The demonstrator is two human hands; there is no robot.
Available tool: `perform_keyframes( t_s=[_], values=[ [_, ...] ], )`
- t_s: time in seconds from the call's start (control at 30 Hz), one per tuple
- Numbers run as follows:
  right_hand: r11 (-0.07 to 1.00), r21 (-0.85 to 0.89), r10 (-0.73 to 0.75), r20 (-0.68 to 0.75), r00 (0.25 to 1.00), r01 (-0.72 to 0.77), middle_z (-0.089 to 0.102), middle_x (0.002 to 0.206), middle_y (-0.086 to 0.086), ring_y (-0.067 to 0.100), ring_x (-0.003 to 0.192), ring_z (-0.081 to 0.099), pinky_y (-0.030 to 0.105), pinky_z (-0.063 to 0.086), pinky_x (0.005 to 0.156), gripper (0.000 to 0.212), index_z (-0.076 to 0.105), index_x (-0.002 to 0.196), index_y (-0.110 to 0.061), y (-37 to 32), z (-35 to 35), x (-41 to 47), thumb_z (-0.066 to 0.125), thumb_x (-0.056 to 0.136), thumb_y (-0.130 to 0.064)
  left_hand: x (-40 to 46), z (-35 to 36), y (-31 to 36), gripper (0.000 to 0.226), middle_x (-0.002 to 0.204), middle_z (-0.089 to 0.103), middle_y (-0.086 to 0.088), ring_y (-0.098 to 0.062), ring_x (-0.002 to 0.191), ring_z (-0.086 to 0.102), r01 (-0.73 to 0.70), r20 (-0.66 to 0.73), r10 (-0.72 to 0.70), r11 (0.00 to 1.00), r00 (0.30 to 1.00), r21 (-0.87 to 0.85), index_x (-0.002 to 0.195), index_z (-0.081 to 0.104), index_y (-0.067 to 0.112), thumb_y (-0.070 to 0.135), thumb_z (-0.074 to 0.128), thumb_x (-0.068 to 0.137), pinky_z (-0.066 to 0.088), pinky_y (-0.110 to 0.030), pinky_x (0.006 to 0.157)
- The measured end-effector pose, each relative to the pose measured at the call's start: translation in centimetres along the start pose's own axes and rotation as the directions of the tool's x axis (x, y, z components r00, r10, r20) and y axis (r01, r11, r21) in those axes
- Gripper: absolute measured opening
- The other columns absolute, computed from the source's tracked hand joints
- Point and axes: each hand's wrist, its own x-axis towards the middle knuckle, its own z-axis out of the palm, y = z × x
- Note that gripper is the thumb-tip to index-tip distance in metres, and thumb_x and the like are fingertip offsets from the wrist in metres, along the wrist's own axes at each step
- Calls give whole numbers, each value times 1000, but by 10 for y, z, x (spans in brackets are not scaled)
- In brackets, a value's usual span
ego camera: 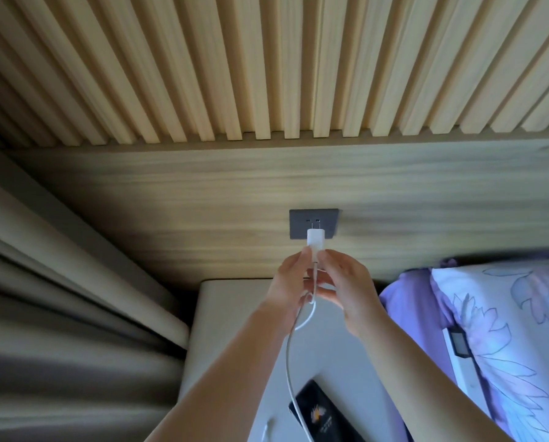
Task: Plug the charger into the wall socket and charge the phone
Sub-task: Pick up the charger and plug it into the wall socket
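Note:
A white charger (315, 239) is held up against the dark grey wall socket (298, 224) on the wooden panel, its two prongs at the socket's slots. My left hand (294, 279) and my right hand (343, 288) both pinch the charger's lower end from either side. Its white cable (289, 352) hangs down in a loop between my hands and runs over a dark phone (322, 416), which lies face up on the pale bedside table (228, 314) with a picture lit on its screen.
Grey curtains (59, 314) hang at the left of the table. A bed with a purple flowered pillow (506, 330) lies at the right. Vertical wooden slats (267, 65) cover the wall above the panel. A second white cable end (267, 432) lies on the table.

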Motion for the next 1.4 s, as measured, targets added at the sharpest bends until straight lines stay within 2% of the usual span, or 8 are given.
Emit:
perform_keyframes(
  t_s=[0.13, 0.5, 0.7, 1.0, 1.17, 1.23, 1.33, 1.4],
  values=[
    [999, 17, 34, -46, 998, -33, 74, 67, -1, 16, 61, 72, 23, 55, 50, 19, 72, 80, -17, 3, 1, 16, 57, 92, -19, 14, 1, 3, 33, 93, 60, -8, -25, 85, 53, 57, -36, -58, 998, 998, -8, 95, 63, 12, 34, 38, 98, 37, -28, 64],
    [999, -25, -50, -105, 993, 47, 75, 72, -1, 17, 67, 73, 28, 58, 56, 19, 75, 78, -24, 16, -2, 26, 60, 90, -21, 25, -5, -5, 36, 91, 67, -12, -23, 81, 60, 12, -11, -12, 1000, 1000, -19, 107, 67, 8, 36, 47, 95, 44, -36, 75],
    [999, 34, -31, -128, 991, 35, 74, 72, 4, 23, 65, 72, 34, 60, 59, 13, 74, 84, -16, 17, -1, 28, 63, 88, -22, 28, -6, -6, 37, 110, 68, -23, -25, 90, 64, -20, -43, 20, 1000, 999, 10, 110, 67, 9, 36, 46, 96, 50, -39, 84],
    [993, 95, -57, -152, 987, 72, 74, 84, 16, 25, 65, 72, 34, 60, 59, 20, 72, 94, -9, 25, 6, 31, 63, 89, -26, 31, -9, -3, 36, 100, 72, -18, -18, 83, 69, -67, -53, 68, 997, 996, 28, 108, 68, 5, 31, 45, 97, 56, -25, 71],
    [986, 131, -82, -175, 981, 105, 73, 70, 3, 18, 60, 72, 24, 55, 49, 25, 67, 101, -2, 27, 4, 36, 62, 89, -23, 34, -1, 2, 40, 104, 70, -26, -33, 85, 66, -100, -20, 103, 987, 994, 127, 106, 65, -3, 25, 37, 100, 53, -47, 85],
    [985, 152, -65, -128, 990, 85, 74, 71, 5, 20, 63, 73, 25, 56, 51, 24, 67, 99, -2, 26, 3, 38, 64, 87, -22, 36, -5, 6, 38, 103, 69, -28, -34, 79, 64, -90, -38, 95, 988, 995, 122, 103, 65, -5, 24, 41, 99, 53, -47, 85],
    [983, 160, -78, -99, 992, 93, 73, 64, 5, 21, 59, 73, 22, 54, 50, 14, 70, 81, -10, 25, 3, 42, 65, 85, -23, 41, -9, 11, 34, 102, 71, -25, -37, 92, 68, -29, -94, 40, 993, 995, 119, 98, 70, -3, 25, 50, 94, 56, -40, 84],
    [977, 185, -92, -106, 990, 110, 72, 61, 5, 19, 56, 72, 23, 54, 50, 17, 70, 82, -7, 24, 4, 45, 64, 85, -23, 43, -6, 13, 35, 99, 71, -28, -40, 84, 68, -37, -108, 47, 995, 993, 89, 96, 69, -6, 25, 52, 93, 55, -49, 88]
  ],
)
